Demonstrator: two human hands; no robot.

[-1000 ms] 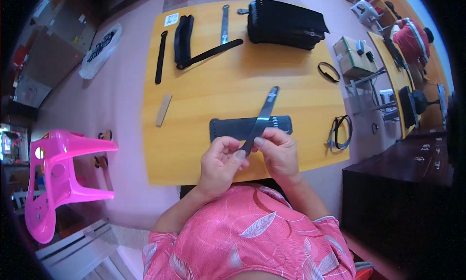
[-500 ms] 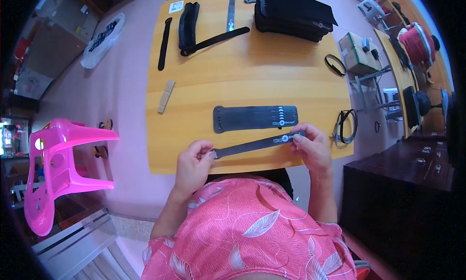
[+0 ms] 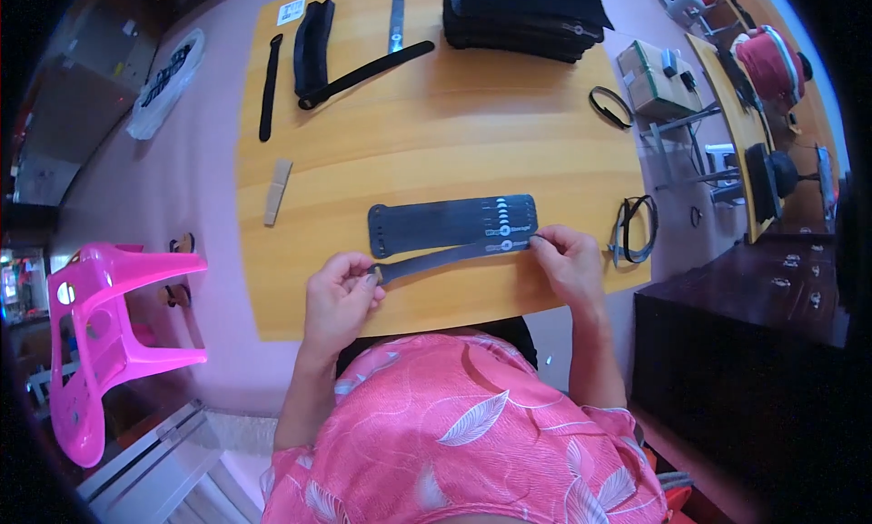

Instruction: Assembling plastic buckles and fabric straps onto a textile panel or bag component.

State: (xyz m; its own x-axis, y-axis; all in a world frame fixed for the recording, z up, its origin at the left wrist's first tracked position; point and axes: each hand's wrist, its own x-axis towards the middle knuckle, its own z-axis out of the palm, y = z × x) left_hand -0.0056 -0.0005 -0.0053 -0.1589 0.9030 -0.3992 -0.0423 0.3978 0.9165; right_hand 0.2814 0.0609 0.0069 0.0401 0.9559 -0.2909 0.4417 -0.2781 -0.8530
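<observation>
Left hand pinches one end of a dark strap, right hand pinches the other, stretching it flat on the wooden table. Touching at 12 o'clock lies a row of matching straps. A white label sits at the table's 11 o'clock corner; a black bag at 12 is cut off.

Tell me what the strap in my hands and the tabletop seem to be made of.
The black strap looks like matte woven fabric or hook-and-loop tape: thin, flat, pulled straight between left hand and right hand. The tabletop looks like light wood or wood-look laminate: grain lines, soft sheen.
</observation>
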